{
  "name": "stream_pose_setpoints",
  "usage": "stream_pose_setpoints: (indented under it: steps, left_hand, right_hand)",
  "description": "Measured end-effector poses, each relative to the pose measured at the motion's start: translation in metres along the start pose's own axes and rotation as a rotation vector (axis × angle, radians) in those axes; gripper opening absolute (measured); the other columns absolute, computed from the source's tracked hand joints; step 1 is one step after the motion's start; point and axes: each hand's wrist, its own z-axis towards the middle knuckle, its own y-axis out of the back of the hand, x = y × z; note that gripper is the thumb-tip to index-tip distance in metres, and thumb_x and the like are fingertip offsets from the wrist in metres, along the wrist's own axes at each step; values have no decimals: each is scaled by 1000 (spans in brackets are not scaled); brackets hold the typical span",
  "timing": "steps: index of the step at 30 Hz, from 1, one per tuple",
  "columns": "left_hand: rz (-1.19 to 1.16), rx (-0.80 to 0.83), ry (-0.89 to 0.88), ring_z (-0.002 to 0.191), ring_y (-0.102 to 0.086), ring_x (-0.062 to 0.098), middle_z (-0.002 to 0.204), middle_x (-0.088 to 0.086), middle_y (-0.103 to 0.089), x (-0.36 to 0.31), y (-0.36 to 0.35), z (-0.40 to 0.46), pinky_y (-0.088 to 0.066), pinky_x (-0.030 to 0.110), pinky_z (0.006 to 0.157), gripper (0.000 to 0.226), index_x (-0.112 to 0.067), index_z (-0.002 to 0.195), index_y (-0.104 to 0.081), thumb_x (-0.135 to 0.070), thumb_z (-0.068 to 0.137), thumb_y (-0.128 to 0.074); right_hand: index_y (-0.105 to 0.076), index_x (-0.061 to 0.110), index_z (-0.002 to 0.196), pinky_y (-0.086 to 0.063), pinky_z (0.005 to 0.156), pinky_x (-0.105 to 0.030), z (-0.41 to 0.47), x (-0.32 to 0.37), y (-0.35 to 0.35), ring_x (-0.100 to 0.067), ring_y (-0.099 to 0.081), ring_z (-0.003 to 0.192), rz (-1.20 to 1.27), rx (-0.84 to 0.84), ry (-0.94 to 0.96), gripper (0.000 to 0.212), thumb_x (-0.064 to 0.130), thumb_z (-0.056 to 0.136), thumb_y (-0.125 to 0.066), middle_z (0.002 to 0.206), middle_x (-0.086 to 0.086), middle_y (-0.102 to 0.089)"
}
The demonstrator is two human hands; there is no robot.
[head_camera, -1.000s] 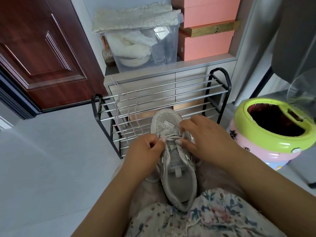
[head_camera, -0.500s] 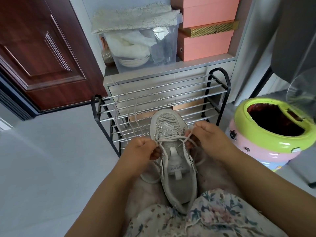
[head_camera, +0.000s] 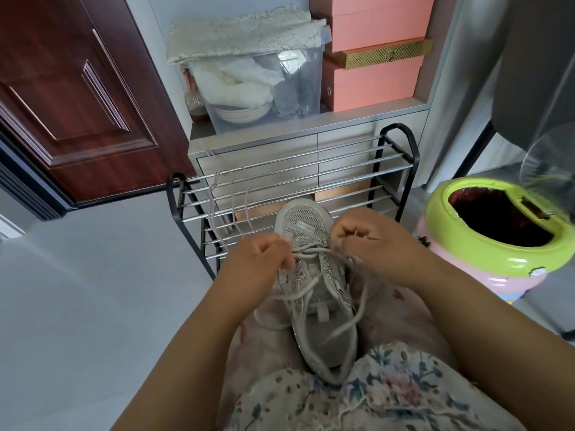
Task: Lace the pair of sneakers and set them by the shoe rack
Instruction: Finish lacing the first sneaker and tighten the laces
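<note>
We have the sneaker (head_camera: 314,293) resting on our lap, toe pointing at the shoe rack (head_camera: 292,185) just ahead, and only this one shoe of the pair is in view. Our left hand (head_camera: 258,269) is curled tight, pinching one run of the lace (head_camera: 311,251) at the left eyelets, while our right hand (head_camera: 373,241) is closed in a fist around the other end, drawn out to the right of the toe. The lace crosses low on the tongue, with loose loops trailing over the collar and down our knee. Our worry is uneven tension: if we pull harder on one side, the ends may come out unequal, or a slack loop may catch and twist. The shoe sits unclamped, so a sharp tug could slide it off. A spare lace (head_camera: 217,206) dangles from the rack and could tangle in.
</note>
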Motion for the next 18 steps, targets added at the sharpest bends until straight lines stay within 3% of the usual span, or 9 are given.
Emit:
stream_pose_setpoints:
  steps: [2, 4, 7, 10, 14, 18]
  left_hand:
    - [69, -67, -62, 65, -57, 24, 76, 15, -66, 1, 1, 5, -45, 25, 62, 32, -20, 69, -66, -33, 94, -51]
    - [103, -75, -92, 52, -52, 7, 70, 7, -65, 2, 2, 8, -37, 13, 52, 26, -20, 75, -66, -31, 94, -53]
    - [125, -56, -91, 47, -43, -1, 61, -2, -55, 6, 1, 13, -34, 11, 48, 23, -14, 78, -66, -28, 93, -56]
    - [123, -26, -97, 49, -43, 0, 61, -3, -55, 7, 0, 16, -35, 11, 49, 22, -13, 79, -66, -27, 93, -57]
    - [117, -21, -103, 57, -51, 9, 72, 8, -64, 9, 3, 18, -44, 27, 60, 26, -17, 78, -66, -32, 94, -53]
    - [65, -22, -113, 71, -62, 13, 81, 1, -70, 4, 6, 21, -51, 28, 68, 26, -29, 75, -65, -33, 96, -50]
  right_hand:
    - [-65, 26, 72, -42, 67, -25, 8, 1, -1, -3, -53, 71, -173, -66, 57, 12, 21, 82, -60, 72, 12, -59]
    - [-67, 27, 84, -39, 74, -28, 16, 3, -4, -8, -50, 82, -382, -31, 129, 4, 24, 85, -64, 80, 10, -57]
    - [-64, 25, 99, -32, 77, -27, 24, 9, -17, -13, -43, 95, -616, 99, 161, 15, 33, 86, -61, 93, 6, -52]
    - [-59, 20, 95, -34, 81, -30, 29, 21, -23, -20, -45, 101, -817, 184, 186, 16, 32, 86, -53, 103, -2, -53]
    - [-55, 10, 76, -46, 70, -38, 40, 31, -15, -24, -56, 81, -612, 315, 4, 13, 22, 82, -53, 87, -7, -59]
    - [-61, 11, 81, -40, 59, -26, 45, 30, -5, -12, -51, 68, -368, 301, -130, 8, 16, 87, -59, 77, 0, -59]
